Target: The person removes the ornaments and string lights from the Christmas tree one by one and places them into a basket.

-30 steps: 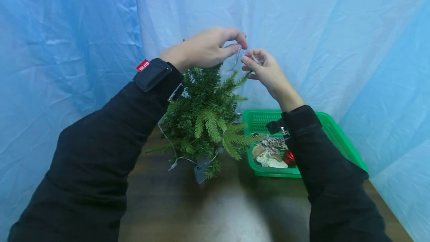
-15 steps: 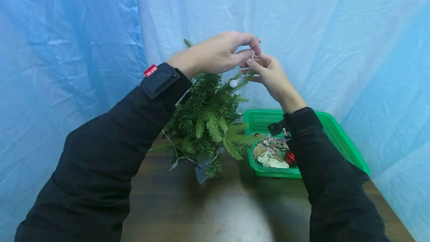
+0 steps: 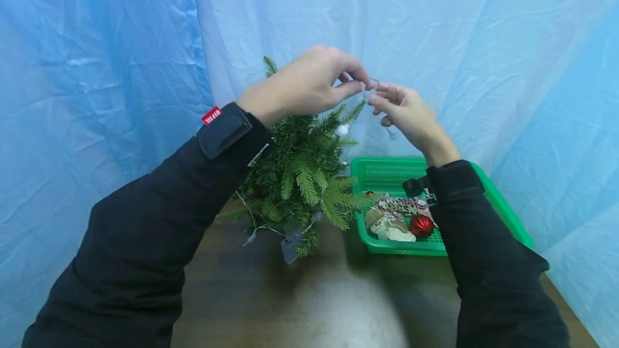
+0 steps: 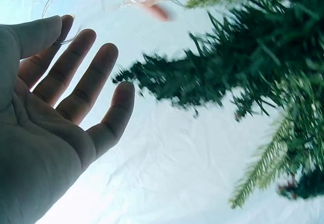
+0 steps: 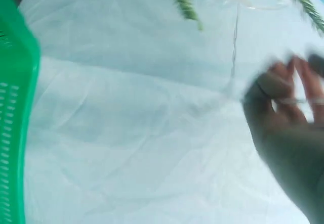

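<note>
A small artificial Christmas tree (image 3: 300, 171) stands on the table. Thin clear string-light wire (image 5: 235, 47) runs beside its upper branches, and a white ball (image 3: 343, 130) hangs at the tree's right side. Over the top, my left hand (image 3: 311, 79) pinches the wire between thumb and forefinger; in the left wrist view its other fingers are spread near a branch tip. To its right, my right hand (image 3: 411, 117) holds more of the wire in curled fingers, with a short end dangling below. The two hands' fingertips are close together. More wire (image 3: 268, 228) loops round the lower branches.
A green plastic basket (image 3: 401, 248) sits right of the tree, under my right forearm. Inside lie a red ball ornament (image 3: 422, 226), a snowman-like ornament (image 3: 394, 233) and pink lettering. A clear flat piece (image 3: 289, 249) hangs at the tree's front. Blue curtains (image 3: 483, 58) enclose the table.
My hands came together at the wire, then my right hand moved right and slightly down. My left hand shifted a little right and down. The white ball has come into view.
</note>
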`<state>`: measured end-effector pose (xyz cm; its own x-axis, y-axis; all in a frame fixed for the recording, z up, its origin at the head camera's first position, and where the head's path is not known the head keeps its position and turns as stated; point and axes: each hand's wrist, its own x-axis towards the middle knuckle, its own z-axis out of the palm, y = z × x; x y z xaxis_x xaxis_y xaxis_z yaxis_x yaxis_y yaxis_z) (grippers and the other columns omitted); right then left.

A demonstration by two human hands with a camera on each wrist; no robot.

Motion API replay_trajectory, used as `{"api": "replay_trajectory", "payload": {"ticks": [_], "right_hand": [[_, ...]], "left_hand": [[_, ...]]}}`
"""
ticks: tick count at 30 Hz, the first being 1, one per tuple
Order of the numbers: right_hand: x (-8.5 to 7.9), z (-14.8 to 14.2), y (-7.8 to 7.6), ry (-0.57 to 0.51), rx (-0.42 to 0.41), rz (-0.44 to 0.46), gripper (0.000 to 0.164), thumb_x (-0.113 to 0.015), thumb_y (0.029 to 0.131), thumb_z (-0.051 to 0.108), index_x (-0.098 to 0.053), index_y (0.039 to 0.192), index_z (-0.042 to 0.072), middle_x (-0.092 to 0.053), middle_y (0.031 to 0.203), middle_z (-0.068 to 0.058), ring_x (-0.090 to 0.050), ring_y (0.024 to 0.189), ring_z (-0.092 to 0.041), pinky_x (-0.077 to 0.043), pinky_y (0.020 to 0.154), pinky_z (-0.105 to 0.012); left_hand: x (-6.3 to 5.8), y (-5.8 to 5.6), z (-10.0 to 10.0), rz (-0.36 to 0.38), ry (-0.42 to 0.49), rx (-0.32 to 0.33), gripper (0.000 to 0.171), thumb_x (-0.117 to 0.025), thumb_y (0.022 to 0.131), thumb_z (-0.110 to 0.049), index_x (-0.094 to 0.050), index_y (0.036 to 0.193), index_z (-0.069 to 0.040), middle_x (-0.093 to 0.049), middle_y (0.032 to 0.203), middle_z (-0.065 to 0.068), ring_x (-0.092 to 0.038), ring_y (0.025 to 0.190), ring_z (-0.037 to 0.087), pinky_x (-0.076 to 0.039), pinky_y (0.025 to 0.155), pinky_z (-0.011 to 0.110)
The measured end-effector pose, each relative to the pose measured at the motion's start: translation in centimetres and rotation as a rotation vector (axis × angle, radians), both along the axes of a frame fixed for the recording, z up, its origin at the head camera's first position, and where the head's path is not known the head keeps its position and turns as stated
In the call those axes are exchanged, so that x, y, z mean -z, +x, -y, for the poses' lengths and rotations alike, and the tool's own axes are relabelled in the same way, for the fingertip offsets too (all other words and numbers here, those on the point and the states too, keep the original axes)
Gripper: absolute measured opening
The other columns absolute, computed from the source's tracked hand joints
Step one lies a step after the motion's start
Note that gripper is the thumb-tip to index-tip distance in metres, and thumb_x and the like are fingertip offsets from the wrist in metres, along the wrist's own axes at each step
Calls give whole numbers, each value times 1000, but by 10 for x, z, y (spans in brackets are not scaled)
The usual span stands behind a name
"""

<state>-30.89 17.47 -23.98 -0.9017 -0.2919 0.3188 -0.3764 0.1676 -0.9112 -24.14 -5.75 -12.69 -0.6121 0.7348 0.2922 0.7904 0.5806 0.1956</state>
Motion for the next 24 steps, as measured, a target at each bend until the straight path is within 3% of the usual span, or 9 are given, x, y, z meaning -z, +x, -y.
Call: {"api": "replay_trajectory", "payload": {"ticks": [2, 4, 8, 10, 13, 16, 21, 23, 24], "right_hand": [[6, 1, 0, 197, -97, 34, 49, -62, 103, 25, -50, 147, 7, -57, 132, -13, -56, 110, -21, -49, 88, -38], [12, 4, -1, 321, -196, 38, 49, -61, 103, 20, -48, 148, 6, -55, 136, -18, -53, 123, -27, -44, 99, -46], [21, 10, -3, 328, -285, 44, 44, -54, 101, 4, -52, 145, 5, -56, 136, -21, -50, 130, -34, -39, 106, -50], [23, 10, -3, 308, -262, 28, 36, -51, 103, 5, -57, 138, 5, -60, 130, -19, -55, 116, -32, -42, 96, -44], [23, 8, -2, 236, -199, 7, 24, -50, 108, 18, -61, 124, 4, -64, 114, -15, -57, 96, -26, -43, 79, -37], [22, 2, -1, 59, -158, 14, 26, -48, 109, 30, -56, 120, 8, -58, 99, -11, -57, 85, -23, -43, 67, -31], [20, -11, 4, -286, -177, 27, 19, -48, 108, 23, -51, 120, 9, -53, 86, -5, -53, 70, -18, -37, 56, -26], [19, -16, 6, -292, -148, 7, 20, -52, 107, 21, -53, 121, 8, -50, 81, -5, -46, 64, -17, -35, 54, -26], [19, -18, 7, -236, -123, -7, 22, -54, 106, 22, -55, 124, 8, -50, 81, -4, -43, 63, -17, -35, 54, -27]], "left_hand": [[2, 3, -3, -11, -4, 20, 24, -57, 106, -18, -70, 124, -9, -70, 121, 3, -63, 106, 14, -50, 93, 29], [3, 6, -6, -14, -22, 35, 25, -56, 106, -18, -70, 125, -10, -69, 123, 3, -63, 106, 14, -49, 93, 29], [5, 11, -12, -20, -53, 57, 27, -56, 106, -19, -69, 128, -10, -67, 129, 4, -60, 116, 15, -46, 98, 29], [5, 13, -12, -23, -51, 63, 27, -57, 106, -19, -69, 128, -9, -66, 130, 5, -58, 119, 16, -45, 100, 30], [6, 14, -12, -28, -39, 63, 26, -58, 105, -18, -70, 126, -9, -66, 129, 5, -59, 119, 17, -46, 100, 30], [7, 15, -11, -41, -20, 54, 25, -59, 104, -17, -71, 124, -9, -66, 127, 5, -59, 119, 18, -45, 102, 31], [8, 17, -9, -63, 18, 13, 23, -61, 103, -15, -73, 122, -11, -70, 124, 4, -60, 120, 17, -44, 104, 30], [9, 18, -10, -65, 27, -2, 21, -62, 103, -15, -74, 120, -12, -71, 121, 2, -63, 114, 14, -47, 100, 29], [10, 19, -10, -68, 25, -6, 20, -62, 103, -15, -74, 118, -13, -72, 119, 1, -64, 110, 13, -48, 98, 28]]}}
